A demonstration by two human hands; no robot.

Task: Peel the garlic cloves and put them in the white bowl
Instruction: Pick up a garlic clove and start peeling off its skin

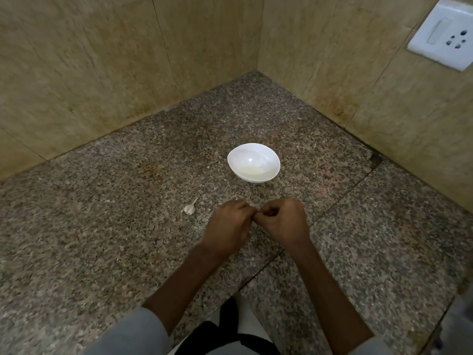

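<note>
- Where two beige tiled walls [102,73] meet in a corner, they fill the upper half of the view, with brownish stains along their bottom edges.
- Below them lies a speckled granite countertop [102,252], made of slabs with a dark joint running diagonally across its right side.
- Two bare forearms reach in from the bottom edge toward the middle of the counter, each coming out of a grey sleeve [135,331].
- A white socket plate [442,34] is set into the right-hand wall at the top right corner of the view.
- The white bowl [256,175] stands upright on the counter, just beyond the hands and a little to the right of centre; nothing shows inside it.
- The left hand [227,224] and the right hand [281,221] are held close together over the counter, backs up, with fingers curled in and fingertips meeting.
- Whether the hands pinch anything between them I cannot tell, since the knuckles hide that spot.
- One garlic clove [189,208] lies on the counter to the left of the left hand, near it but not touching, and well apart from the bowl.
- It wears its pale papery skin, with a thin tail pointing up and to the right.
</note>
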